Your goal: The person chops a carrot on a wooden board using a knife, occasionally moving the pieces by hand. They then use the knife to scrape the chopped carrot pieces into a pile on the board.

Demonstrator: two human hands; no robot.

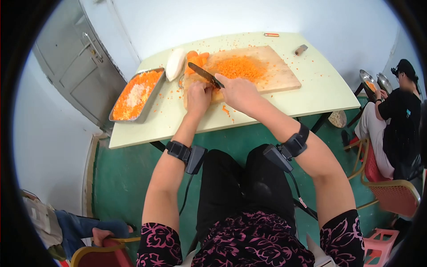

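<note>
My right hand [240,92] is closed round the handle of a kitchen knife [201,71], its dark blade pointing away to the left over the wooden cutting board [284,82]. Beside the blade, my left hand [199,97] rests on the board's near left part with fingers curled. Orange carrot shows at its fingertips, mostly hidden by hand and knife. A pile of finely diced carrot [240,67] lies behind my right hand. Larger carrot pieces [195,58] sit at the board's far left corner, next to a long, peeled white radish [175,64].
A metal tray [144,106] of diced carrot and paler bits stands on the table's left [178,127]. At the back lie a small red-and-white object [271,34] and a brown lump [301,50]. Another person [398,115] sits at right by metal bowls; a seated person's leg shows lower left.
</note>
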